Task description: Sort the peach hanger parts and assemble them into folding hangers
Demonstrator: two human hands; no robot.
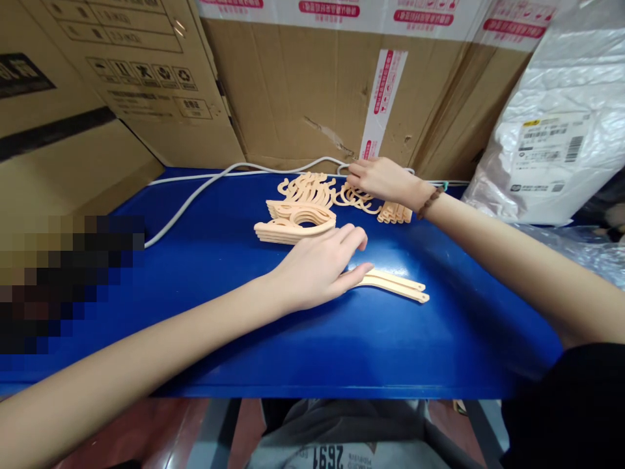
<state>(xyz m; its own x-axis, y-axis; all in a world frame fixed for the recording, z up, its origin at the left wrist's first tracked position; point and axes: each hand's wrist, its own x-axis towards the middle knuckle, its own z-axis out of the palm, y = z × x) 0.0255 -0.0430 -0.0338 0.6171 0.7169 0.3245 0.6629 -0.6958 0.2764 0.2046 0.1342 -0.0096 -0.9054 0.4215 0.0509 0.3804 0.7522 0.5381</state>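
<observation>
My left hand [325, 267] is curled over one end of a pair of long beige plastic hanger arms [398, 284], with the thumb lying along them. Their far ends, with small holes, point right and lie near the blue tabletop. Farther back, my right hand [378, 180] is closed at the fingertips above a heap of beige plastic hooks [354, 198]; whatever the fingers hold is hidden. Stacked beige hanger pieces [295, 225] sit just beyond my left hand. Behind these lies another group of curved beige hooks [307, 189].
Short beige pieces [395, 212] lie under my right wrist. A white cable [195, 197] runs along the back of the blue table [293, 352]. Cardboard boxes [303, 85] wall the back and left. A white plastic parcel [547, 143] stands at the right.
</observation>
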